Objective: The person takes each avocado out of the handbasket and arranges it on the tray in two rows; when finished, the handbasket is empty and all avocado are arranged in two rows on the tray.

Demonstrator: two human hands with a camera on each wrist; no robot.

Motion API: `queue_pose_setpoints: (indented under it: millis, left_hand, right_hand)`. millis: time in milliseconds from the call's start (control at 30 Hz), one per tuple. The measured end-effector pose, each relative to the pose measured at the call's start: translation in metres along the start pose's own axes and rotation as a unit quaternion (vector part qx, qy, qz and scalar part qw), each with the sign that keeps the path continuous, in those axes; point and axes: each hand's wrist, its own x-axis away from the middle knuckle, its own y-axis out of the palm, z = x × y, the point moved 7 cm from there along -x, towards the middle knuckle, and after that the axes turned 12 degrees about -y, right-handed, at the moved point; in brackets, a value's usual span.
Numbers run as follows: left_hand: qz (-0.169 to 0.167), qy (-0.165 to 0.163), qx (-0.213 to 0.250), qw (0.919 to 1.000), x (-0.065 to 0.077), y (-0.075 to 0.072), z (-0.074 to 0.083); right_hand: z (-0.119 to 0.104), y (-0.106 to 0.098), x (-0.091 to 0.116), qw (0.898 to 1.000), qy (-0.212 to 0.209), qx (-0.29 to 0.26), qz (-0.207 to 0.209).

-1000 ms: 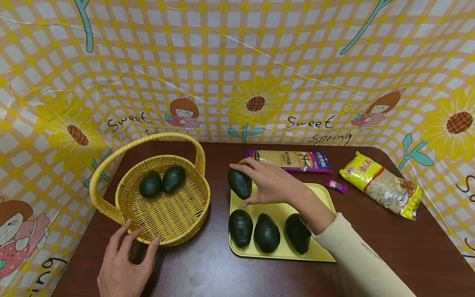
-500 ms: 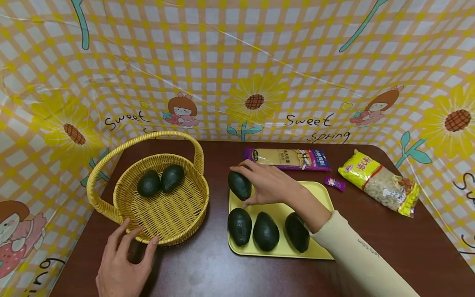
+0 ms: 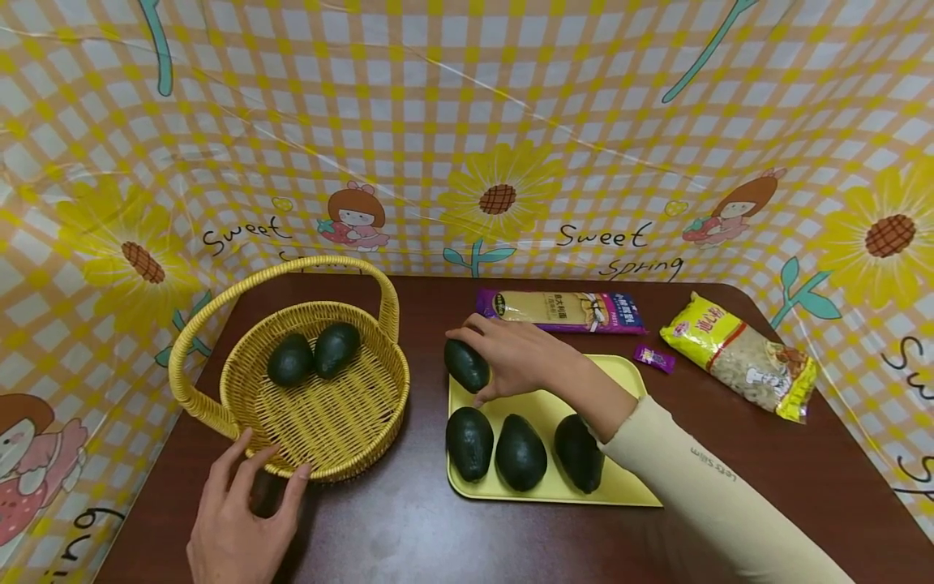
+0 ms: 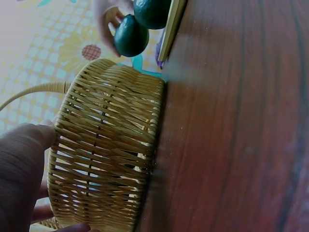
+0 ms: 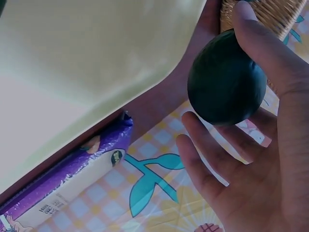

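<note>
Since the earlier frame the right hand (image 3: 521,357) and the held avocado (image 3: 464,367) have shifted only slightly, a touch closer in the head view to the avocado just on the near side; the left hand, the basket and the packets stay as they were.

The right hand is clamped on the held avocado, its thumb on one side and fingers behind; the left wrist view shows this fruit raised, apart from the yellow tray (image 3: 620,371), at whose far left corner it hangs.

On the tray's near half lie three more: the left tray avocado (image 3: 469,444), just beside it the middle tray avocado (image 3: 521,454), then the right tray avocado (image 3: 580,454), partly hidden by the right arm.

The left hand (image 3: 244,519), thumb and fingers spread apart, touches the near rim of the wicker basket (image 3: 328,418) on the left. Towards the basket's far side sit the left basket avocado (image 3: 290,360) and the right basket avocado (image 3: 337,350), side by side.

Beyond the tray, along the far edge of the table (image 3: 394,527), lies a pasta packet (image 3: 569,312). To the right are a small purple packet (image 3: 653,358) and, farther right, a yellow bag (image 3: 740,357). A checked cloth (image 3: 409,122) hangs behind.
</note>
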Motion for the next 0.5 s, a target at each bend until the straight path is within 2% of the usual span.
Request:
queue_pose_setpoints:
  millis: [500]
  left_hand:
    - [-0.002,-0.004,0.002,1.0000,0.000,-0.001,0.001]
  right_hand:
    - [0.006,0.012,-0.007,0.997,0.026,0.013,-0.070]
